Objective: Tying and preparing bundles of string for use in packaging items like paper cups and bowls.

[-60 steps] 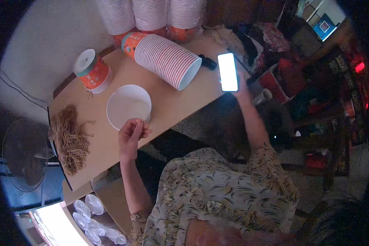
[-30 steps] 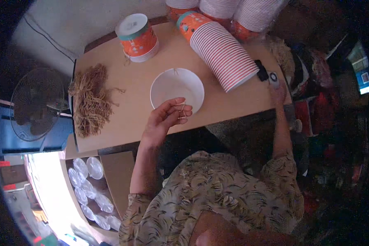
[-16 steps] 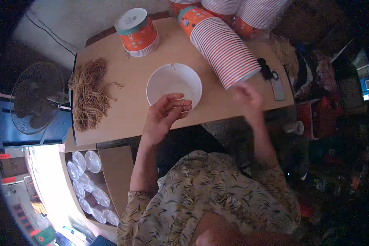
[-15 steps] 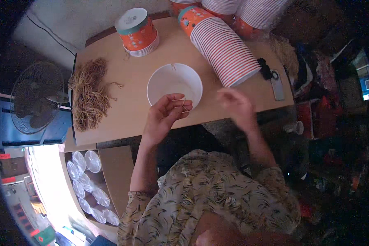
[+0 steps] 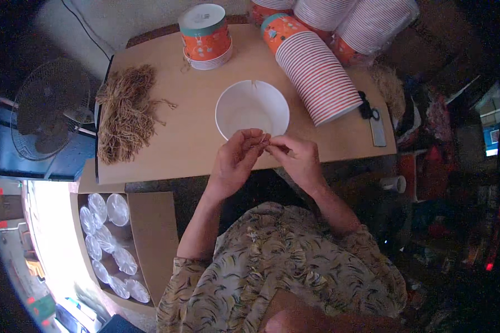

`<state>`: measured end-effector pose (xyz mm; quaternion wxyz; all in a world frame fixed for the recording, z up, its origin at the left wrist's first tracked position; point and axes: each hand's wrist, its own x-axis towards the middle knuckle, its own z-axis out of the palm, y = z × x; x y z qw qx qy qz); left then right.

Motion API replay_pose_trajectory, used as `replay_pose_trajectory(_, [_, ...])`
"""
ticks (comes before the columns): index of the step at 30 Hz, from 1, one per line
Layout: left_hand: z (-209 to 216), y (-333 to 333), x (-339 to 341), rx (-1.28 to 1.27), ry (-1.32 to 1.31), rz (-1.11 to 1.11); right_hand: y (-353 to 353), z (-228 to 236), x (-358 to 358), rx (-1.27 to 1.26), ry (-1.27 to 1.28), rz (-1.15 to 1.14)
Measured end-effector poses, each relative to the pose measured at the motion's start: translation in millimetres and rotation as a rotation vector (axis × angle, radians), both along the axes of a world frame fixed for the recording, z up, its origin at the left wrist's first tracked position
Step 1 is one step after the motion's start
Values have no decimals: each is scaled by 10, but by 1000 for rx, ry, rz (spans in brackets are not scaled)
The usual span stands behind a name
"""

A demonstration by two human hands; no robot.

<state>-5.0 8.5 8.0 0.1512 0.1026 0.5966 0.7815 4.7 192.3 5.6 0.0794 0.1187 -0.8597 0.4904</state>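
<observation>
Pinching thin string (image 5: 265,140) in nearly closed grip of left hand (image 5: 231,165) and right hand (image 5: 301,162), at six o'clock of white tub (image 5: 251,105) on desk (image 5: 175,149).

Pinched strand (image 5: 265,140) too small to trace, wrapped bowl stacks (image 5: 323,13) cropped above

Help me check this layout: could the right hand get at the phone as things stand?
Probably yes: the right hand looks close enough, and the tabletop between it and the phone looks free; the stacked cups lie farther back. It is busy beside the left hand, though.
</observation>
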Motion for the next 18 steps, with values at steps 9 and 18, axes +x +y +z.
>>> replay_pose_trajectory(9, [38, -111, -85, -89, -21, -34, 113, 410, -17, 235, 104, 181])
replay_pose_trajectory(18, [174, -172, -146, -42, -165, -138, 90, 445, -401, -105, -5, 410])
